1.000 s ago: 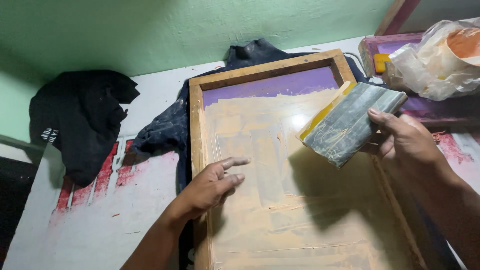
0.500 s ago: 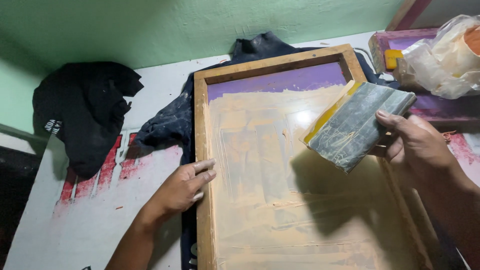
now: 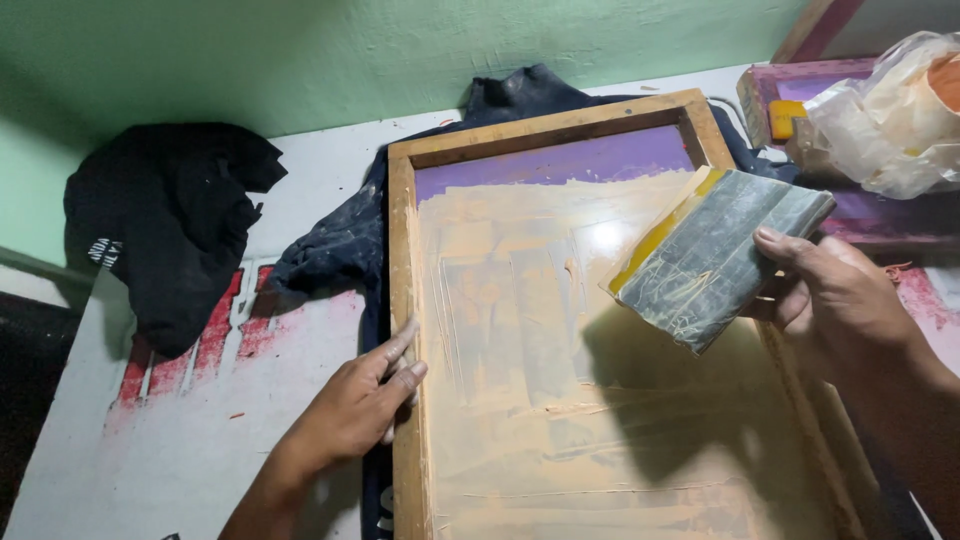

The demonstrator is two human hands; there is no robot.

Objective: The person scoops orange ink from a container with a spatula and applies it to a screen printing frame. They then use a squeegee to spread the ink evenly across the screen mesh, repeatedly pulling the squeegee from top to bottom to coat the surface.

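We see a wooden screen-printing frame (image 3: 405, 300) filling the centre and lower right of the picture, its mesh (image 3: 560, 400) smeared with pale tan ink and showing a purple strip along the top edge. The left hand (image 3: 355, 405), at lower centre-left, lies flat against the frame's left rail with its fingers (image 3: 400, 345) stretched out and close together, closed on nothing. The right hand (image 3: 845, 300), at the right edge, grips a squeegee (image 3: 715, 255) by its far end, thumb on top and fingers curled beneath. The squeegee hangs tilted above the mesh in the upper right, grey and ink-streaked, with a yellow blade along its upper-left edge; it seems clear of the mesh, though its shadow makes that hard to judge. A dark garment (image 3: 340, 240) lies under the frame, spreading out at upper centre. A 2nd black cloth (image 3: 165, 220) sits bunched at upper left on the white table (image 3: 160, 450), which carries red paint marks. A crumpled plastic bag (image 3: 890, 125) rests in the upper right corner.
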